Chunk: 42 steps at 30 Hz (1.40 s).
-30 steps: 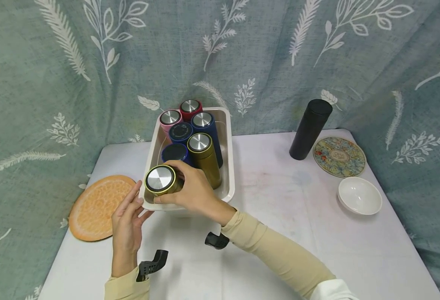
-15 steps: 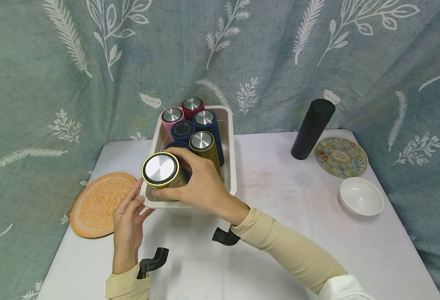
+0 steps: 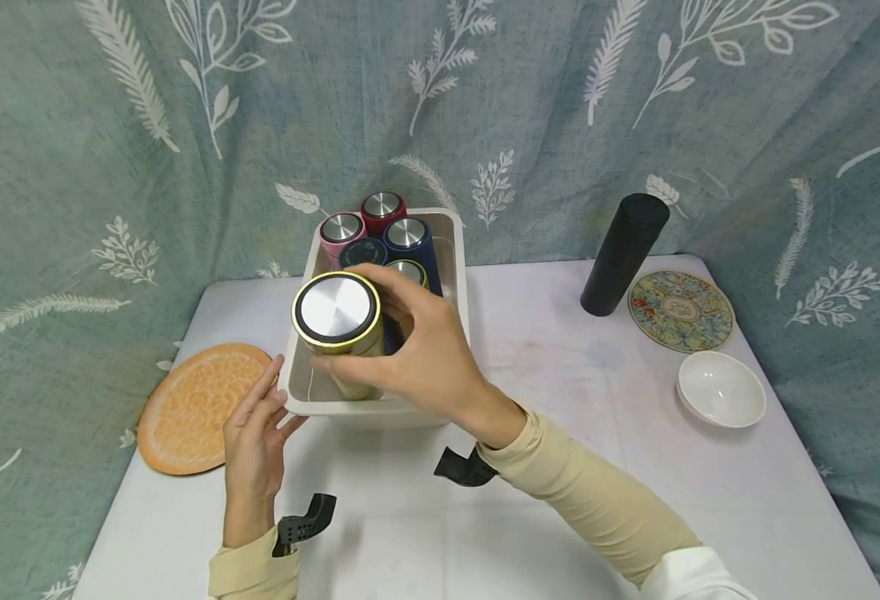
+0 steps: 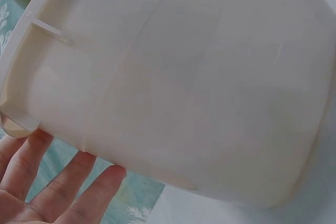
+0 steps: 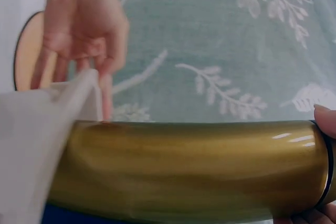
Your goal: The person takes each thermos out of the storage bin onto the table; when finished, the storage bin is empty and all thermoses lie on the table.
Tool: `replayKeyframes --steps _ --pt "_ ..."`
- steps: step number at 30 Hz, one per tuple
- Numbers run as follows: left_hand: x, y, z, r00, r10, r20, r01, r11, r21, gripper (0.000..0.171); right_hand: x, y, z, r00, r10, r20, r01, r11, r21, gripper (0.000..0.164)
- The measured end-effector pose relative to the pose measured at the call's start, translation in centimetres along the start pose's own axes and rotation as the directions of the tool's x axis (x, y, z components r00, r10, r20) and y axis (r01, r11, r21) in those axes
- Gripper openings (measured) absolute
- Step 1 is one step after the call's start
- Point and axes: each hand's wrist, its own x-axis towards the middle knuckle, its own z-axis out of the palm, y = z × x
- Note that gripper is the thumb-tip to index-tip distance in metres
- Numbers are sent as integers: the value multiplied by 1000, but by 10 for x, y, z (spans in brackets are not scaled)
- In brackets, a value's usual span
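Observation:
My right hand [image 3: 432,350] grips a gold thermos bottle [image 3: 337,308] near its steel-topped lid, thumb on the near side and fingers behind. The bottle stands upright over the front of a cream plastic bin [image 3: 380,408]; in the right wrist view its long gold body [image 5: 194,171] rises out past the bin's rim, its lower end hidden by the wall. My left hand [image 3: 255,442] touches the bin's front left corner with its fingers extended. From the left wrist view, those fingertips [image 4: 113,174] rest along the edge of the bin's outer wall [image 4: 184,87].
In the bin's back stand more thermoses: pink [image 3: 341,229], red [image 3: 382,208], blue [image 3: 408,236] and another gold one [image 3: 407,271], partly hidden. An orange round mat [image 3: 200,408] lies left. To the right are a black bottle [image 3: 623,254], patterned round mat [image 3: 680,312] and white bowl [image 3: 721,389].
My right hand has lifted the gold thermos upward, its lid looming larger and covering more of the bottles behind. The left hand keeps its place at the bin's corner.

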Motion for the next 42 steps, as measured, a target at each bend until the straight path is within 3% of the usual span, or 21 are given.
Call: replayKeyframes --steps 6,14,22,28,36,42 --pt "1 2 1 1000 13 29 -12 999 -37 44 3 -14 -18 994 -59 -96 57 998 -24 77" --pt "-1 0 0 1000 9 27 -8 998 -55 44 5 -27 -34 979 -112 -167 111 994 -18 76" --pt "0 -1 0 1000 6 26 -4 998 -59 44 5 -33 -49 959 -132 -253 129 991 -26 76" --pt "0 -1 -1 1000 7 23 -6 998 -59 44 9 -30 -68 925 -149 -350 150 988 -23 71" --pt "0 -1 -1 1000 18 23 -16 998 -56 44 14 -16 -93 868 -196 -455 162 980 -113 69" --pt "0 -2 -1 1000 17 12 -16 999 -45 44 15 1 -108 849 -173 -500 121 983 -136 63"
